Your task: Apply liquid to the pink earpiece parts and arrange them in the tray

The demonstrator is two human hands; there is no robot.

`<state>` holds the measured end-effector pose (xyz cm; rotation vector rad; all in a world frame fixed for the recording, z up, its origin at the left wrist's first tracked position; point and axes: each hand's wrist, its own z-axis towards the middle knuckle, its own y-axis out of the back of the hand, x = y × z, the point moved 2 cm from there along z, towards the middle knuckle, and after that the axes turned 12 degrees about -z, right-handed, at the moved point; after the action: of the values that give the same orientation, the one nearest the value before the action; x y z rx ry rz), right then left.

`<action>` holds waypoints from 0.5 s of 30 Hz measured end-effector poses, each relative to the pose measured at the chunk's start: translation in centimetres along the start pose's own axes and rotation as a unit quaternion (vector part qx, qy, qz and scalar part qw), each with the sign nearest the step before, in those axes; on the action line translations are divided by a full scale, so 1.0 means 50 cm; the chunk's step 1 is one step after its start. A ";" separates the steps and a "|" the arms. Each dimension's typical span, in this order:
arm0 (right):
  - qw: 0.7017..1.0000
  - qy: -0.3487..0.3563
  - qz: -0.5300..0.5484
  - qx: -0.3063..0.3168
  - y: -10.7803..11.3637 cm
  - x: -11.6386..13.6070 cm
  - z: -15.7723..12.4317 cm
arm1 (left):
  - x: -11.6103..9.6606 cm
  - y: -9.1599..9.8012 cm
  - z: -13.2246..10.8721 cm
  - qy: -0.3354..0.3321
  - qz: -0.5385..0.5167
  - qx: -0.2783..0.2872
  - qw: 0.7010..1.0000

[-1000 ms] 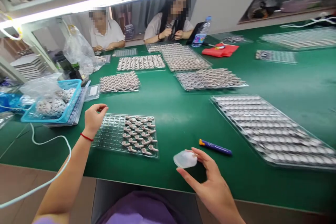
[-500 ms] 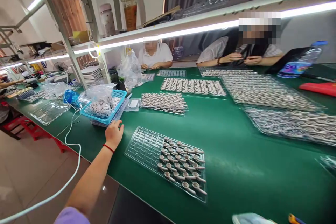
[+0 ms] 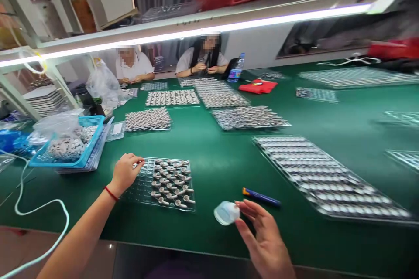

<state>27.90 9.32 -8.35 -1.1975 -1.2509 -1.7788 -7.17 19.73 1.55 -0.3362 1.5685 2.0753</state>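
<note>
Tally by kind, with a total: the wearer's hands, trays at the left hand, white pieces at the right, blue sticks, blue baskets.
Hands (left hand, right hand): 2
Tray: 1
White piece: 1
Blue stick: 1
Blue basket: 1
Total: 6

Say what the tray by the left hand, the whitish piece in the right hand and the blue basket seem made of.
Tray: likely thin clear plastic, glossy; green shows through its bare pockets.
Whitish piece: perhaps plastic or silicone, seemingly translucent; its milky look suggests that, but blur leaves it open.
Basket: probably moulded plastic, slightly shiny; its walls are one even blue.
</note>
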 end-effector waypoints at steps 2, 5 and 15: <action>1.000 0.009 0.006 -0.003 0.000 -0.002 0.001 | -0.017 -0.026 0.026 -0.019 -0.001 0.037 0.999; 1.000 0.011 0.005 0.004 0.002 -0.012 0.000 | -0.027 -0.055 0.054 -0.018 0.012 0.074 0.997; 0.999 -0.038 0.002 0.014 0.002 -0.048 0.002 | -0.045 -0.093 0.082 0.012 0.080 0.148 0.986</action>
<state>28.91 9.39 -10.54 -1.2606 -1.3106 -1.7225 -2.39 24.00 0.08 -0.1323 1.9425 1.9177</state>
